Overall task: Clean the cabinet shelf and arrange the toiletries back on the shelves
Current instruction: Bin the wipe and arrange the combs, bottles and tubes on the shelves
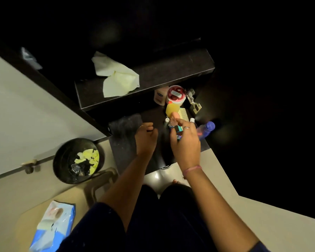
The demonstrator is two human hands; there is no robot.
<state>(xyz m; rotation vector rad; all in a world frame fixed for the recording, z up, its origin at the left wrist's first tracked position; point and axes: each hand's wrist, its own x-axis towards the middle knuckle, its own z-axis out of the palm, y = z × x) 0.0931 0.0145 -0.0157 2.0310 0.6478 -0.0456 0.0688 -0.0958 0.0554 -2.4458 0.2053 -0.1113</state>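
Note:
A dark cabinet has an upper shelf (180, 70) with a crumpled pale wipe (116, 75) lying on it. On the lower shelf (127, 142) stand a pink-lidded round tub (176, 95), a white bottle (159, 96), a yellow bottle with an orange cap (170, 109), a cream comb (184, 113) and a blue bottle (206, 130). My right hand (185, 142) is closed on a small colourful tube or box (178, 130) over these items. My left hand (145, 138) rests on the lower shelf, fingers curled, with nothing visible in it.
A black bin (59, 160) with yellow scraps stands on the floor at left. A blue-and-white wipes packet (53, 224) lies on a beige stool (76, 197). The white cabinet door (25, 115) hangs open at left; a metal hinge (194, 101) sits at the shelf's right side.

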